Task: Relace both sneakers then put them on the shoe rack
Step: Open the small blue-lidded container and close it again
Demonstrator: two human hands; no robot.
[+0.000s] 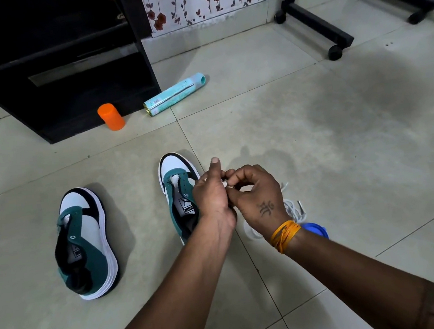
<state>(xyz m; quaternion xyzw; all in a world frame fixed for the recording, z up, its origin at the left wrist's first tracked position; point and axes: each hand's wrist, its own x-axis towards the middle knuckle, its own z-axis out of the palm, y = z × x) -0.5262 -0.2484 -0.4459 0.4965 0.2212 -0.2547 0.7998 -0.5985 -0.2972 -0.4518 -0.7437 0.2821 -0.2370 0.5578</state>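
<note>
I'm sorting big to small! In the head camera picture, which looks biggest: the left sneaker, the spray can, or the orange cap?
1. left sneaker: biggest, though it's also nearest the camera.
2. spray can: long and lying down.
3. orange cap: smallest.

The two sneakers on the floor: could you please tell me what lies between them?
Only bare floor tile between the left sneaker and the right sneaker, in the head view.
</note>
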